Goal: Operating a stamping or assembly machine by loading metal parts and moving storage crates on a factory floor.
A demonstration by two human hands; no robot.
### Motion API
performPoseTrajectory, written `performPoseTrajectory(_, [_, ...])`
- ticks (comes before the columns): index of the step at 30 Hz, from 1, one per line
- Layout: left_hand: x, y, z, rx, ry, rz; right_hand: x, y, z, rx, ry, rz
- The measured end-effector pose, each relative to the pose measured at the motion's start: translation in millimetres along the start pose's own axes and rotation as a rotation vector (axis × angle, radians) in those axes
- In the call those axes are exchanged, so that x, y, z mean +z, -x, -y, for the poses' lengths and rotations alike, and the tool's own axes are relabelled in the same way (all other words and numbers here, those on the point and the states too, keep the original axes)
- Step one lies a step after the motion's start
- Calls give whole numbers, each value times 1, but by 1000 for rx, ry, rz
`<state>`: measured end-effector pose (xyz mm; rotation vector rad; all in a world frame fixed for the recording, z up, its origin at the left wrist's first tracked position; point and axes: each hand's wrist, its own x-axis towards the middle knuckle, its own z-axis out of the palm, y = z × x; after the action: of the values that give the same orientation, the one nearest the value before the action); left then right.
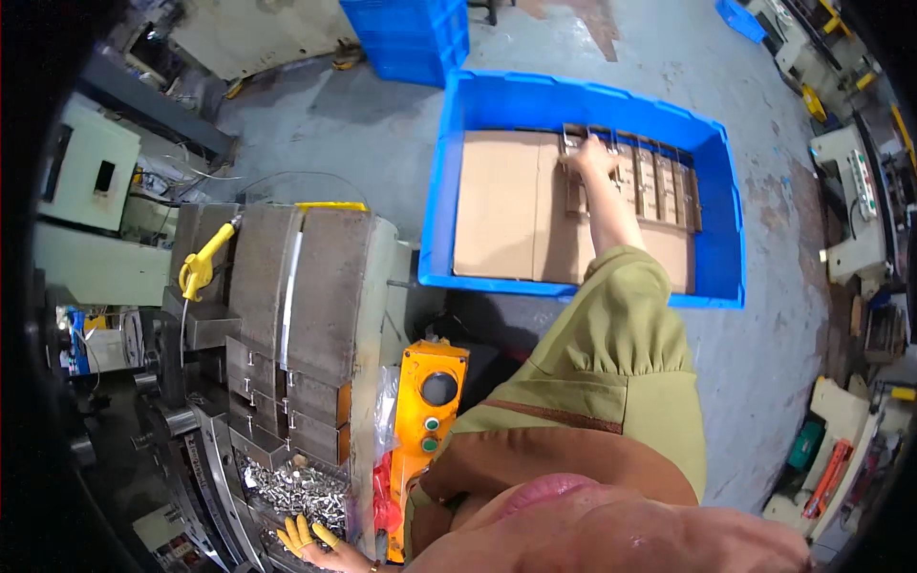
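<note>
My right hand (593,159) reaches into a large blue plastic bin (583,294) and has its fingers closed on a flat metal bracket (576,199) at the left end of a row. More brackets (666,186) of the same kind stand side by side to its right, on brown cardboard (504,201) lining the bin. At the lower left, my left hand (310,542) wears yellow finger covers. Its fingers are spread at the near edge of a heap of small shiny metal parts (301,495), and nothing shows in them.
A steel machine bed (325,286) with several metal blocks (315,420) stands beside the parts heap. A yellow air gun (202,263) lies on it. An orange control box (427,406) with buttons is between machine and bin. Blue stacked crates (406,38) stand behind the bin.
</note>
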<state>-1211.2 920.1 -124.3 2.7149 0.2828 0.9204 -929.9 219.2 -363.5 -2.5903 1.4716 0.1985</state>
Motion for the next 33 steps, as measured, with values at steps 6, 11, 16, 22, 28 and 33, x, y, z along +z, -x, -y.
performPoseTrajectory(6, [-3, 2, 7, -37, -13, -91, -9, 6, 10, 29, -75, 50])
performPoseTrajectory(11, [-14, 2, 18, 179, -118, 104, -7, 6, 5, 87, -44, -105])
performPoseTrajectory(16, [-11, 11, 20, 108, -133, 57, -53, 30, 21, -224, -65, -237])
performPoseTrajectory(22, [-13, 11, 21, 25, -136, 29, -168, 208, 105, -975, -603, 33])
performPoseTrajectory(28, [-17, 15, 21, 9, -112, 51, -182, 417, 176, -1677, -404, -12])
performPoseTrajectory(33, [-24, 24, 27, 0, -112, 74, -161, 532, 198, -1812, -130, -382])
